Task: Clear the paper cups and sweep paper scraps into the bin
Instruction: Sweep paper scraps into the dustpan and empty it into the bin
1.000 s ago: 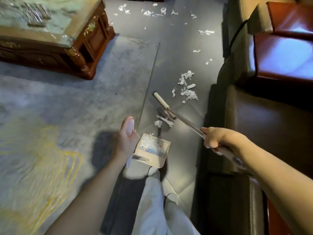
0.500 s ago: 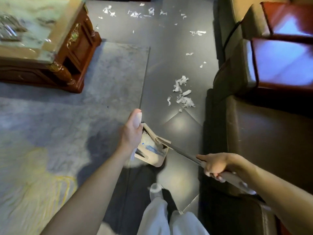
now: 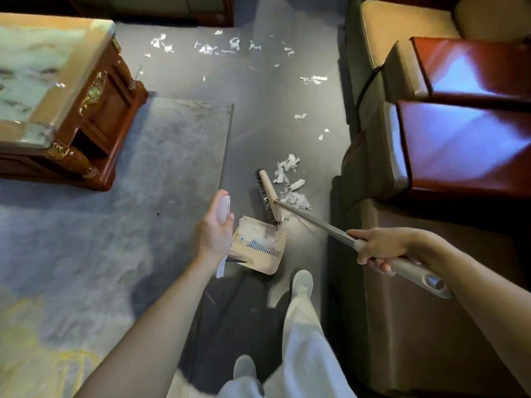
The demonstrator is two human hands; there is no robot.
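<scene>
Paper scraps (image 3: 289, 179) lie on the floor (image 3: 258, 110) just right of the broom (image 3: 269, 196) head, beyond the dustpan (image 3: 263, 258); right grip (image 3: 377, 248) clasps the broom pole, left grip (image 3: 215, 229) holds the dustpan handle

The room is dimly lit. Bluish glare is thrown across the glossy red upholstery (image 3: 459, 139) and a paler sheen across the marble bench top (image 3: 43, 67). The paper scraps (image 3: 290, 182) are shown bright against the grey floor (image 3: 267, 110), where a dark shadow is cast beneath the person. Straight lines are bowed near the edges.
</scene>
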